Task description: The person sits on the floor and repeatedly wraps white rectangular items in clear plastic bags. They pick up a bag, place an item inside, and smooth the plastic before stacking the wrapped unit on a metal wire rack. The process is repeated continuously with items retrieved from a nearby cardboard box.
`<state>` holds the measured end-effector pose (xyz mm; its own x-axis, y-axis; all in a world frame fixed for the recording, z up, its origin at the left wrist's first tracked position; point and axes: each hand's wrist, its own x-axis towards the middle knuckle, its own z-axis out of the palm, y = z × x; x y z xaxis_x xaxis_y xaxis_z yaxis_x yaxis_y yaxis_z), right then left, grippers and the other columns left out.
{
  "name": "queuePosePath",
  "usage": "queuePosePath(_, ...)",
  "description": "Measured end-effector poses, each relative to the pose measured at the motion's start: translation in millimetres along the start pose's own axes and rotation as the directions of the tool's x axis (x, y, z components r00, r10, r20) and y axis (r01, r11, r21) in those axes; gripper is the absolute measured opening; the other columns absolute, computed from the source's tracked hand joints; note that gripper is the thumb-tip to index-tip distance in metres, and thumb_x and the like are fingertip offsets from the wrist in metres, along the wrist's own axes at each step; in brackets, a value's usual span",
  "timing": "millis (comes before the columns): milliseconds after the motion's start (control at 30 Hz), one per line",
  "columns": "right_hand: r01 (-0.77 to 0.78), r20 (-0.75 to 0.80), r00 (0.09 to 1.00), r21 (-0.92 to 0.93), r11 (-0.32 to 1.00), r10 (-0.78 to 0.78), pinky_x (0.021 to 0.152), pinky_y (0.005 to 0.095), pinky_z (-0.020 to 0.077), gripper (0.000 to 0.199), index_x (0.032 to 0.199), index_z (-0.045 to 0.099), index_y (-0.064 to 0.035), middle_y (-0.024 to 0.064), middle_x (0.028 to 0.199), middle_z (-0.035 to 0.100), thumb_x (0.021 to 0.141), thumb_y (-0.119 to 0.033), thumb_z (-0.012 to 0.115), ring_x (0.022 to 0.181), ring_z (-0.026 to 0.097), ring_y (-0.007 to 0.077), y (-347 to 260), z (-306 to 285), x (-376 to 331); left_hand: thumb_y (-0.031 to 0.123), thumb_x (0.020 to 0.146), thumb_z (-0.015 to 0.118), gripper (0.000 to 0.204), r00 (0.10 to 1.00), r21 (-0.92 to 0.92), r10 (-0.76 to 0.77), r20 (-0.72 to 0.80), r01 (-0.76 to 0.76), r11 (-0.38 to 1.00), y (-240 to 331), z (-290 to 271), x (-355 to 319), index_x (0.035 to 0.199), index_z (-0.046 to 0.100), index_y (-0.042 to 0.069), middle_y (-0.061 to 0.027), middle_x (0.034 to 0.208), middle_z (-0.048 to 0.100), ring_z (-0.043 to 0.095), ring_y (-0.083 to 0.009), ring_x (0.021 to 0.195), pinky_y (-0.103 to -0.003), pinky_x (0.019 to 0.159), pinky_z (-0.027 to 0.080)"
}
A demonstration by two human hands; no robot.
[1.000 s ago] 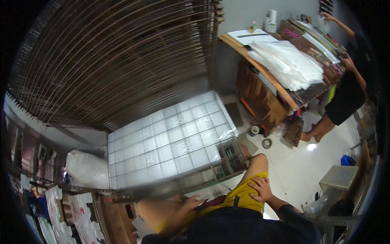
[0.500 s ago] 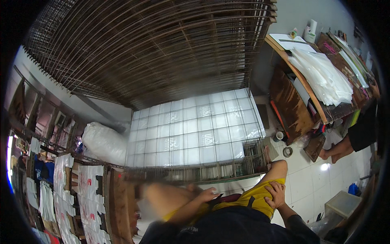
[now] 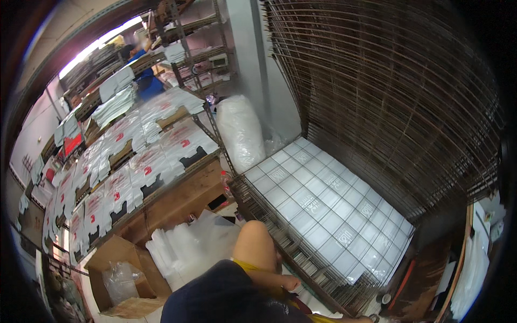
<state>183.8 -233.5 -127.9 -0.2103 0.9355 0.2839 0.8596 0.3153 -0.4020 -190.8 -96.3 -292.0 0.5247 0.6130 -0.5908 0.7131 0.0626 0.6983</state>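
Note:
My left hand (image 3: 291,282) rests low over my lap, beside my bent left knee (image 3: 254,241). Its fingers look small and partly turned away, so their pose is unclear, and I make out nothing held in it. My right hand is out of the picture. In front of me lies a wire drying rack (image 3: 291,242), with white plastic sheets (image 3: 318,196) bearing pale print spread under a wire grid. Many more wire grids (image 3: 388,81) stand raised above its far side.
Translucent plastic sheets (image 3: 191,245) lie left of my knee, beside an open cardboard box (image 3: 129,274). A black phone (image 3: 217,202) lies beyond. Printed white bags (image 3: 129,175) cover a long shelf. A wrapped white roll (image 3: 239,132) stands behind the rack. Someone in blue (image 3: 148,83) is farther back.
My view has swung to the left, bringing the shelf, box and loose sheets into sight. My right hand, earlier on my right thigh, has left the picture. My left hand stays over my lap.

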Motion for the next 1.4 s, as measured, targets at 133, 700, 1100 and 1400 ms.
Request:
queuePosePath(133,-0.039,-0.003,0.999,0.013,0.999,0.039,0.101,0.0508,0.0217,0.049,0.124,0.054,-0.0108,0.0163,0.124,0.05,0.083,-0.04,0.05,0.119,0.04,0.0343,-7,-4,7,0.005,0.066,0.053,0.003,0.977,0.04,0.19,-0.097,-0.187,0.982,10,-12,-9,0.066,0.053,0.002,-0.0156,0.066,0.056,0.054,-0.0286,0.059,-0.042,0.052,0.04)
queuePosePath(700,-0.032,0.021,0.999,0.002,0.999,0.032,0.1,0.0501,0.0218,0.051,0.125,0.053,-0.0098,0.0173,0.125,0.049,0.084,-0.04,0.049,0.119,0.039,0.0346,-3,-1,3,0.006,0.065,0.052,0.007,0.97,0.115,0.223,-0.096,-0.212,0.97,23,-18,-12,0.059,0.052,0.003,-0.0151,0.062,0.053,0.054,-0.0315,0.061,-0.043,0.054,0.039)
queuePosePath(1100,-0.035,0.028,0.999,-0.004,0.999,0.035,0.101,0.0498,0.0216,0.052,0.125,0.052,-0.0092,0.0175,0.126,0.048,0.084,-0.04,0.049,0.119,0.039,0.0347,0,-1,-4,0.007,0.066,0.053,0.01,0.957,0.112,0.273,-0.097,-0.262,0.959,33,-22,-21,0.058,0.051,0.0,-0.016,0.061,0.052,0.054,-0.029,0.058,-0.042,0.053,0.039)
queuePosePath(1400,-0.021,0.028,0.999,0.007,1.0,0.02,0.101,0.0498,0.0222,0.052,0.125,0.052,-0.009,0.0172,0.126,0.049,0.083,-0.039,0.05,0.119,0.04,0.0346,-1,-2,-2,0.003,0.061,0.051,0.01,0.956,0.094,0.263,-0.126,-0.253,0.963,11,-4,2,0.054,0.043,0.002,-0.0109,0.05,0.043,0.045,-0.0248,0.048,-0.041,0.048,0.033)
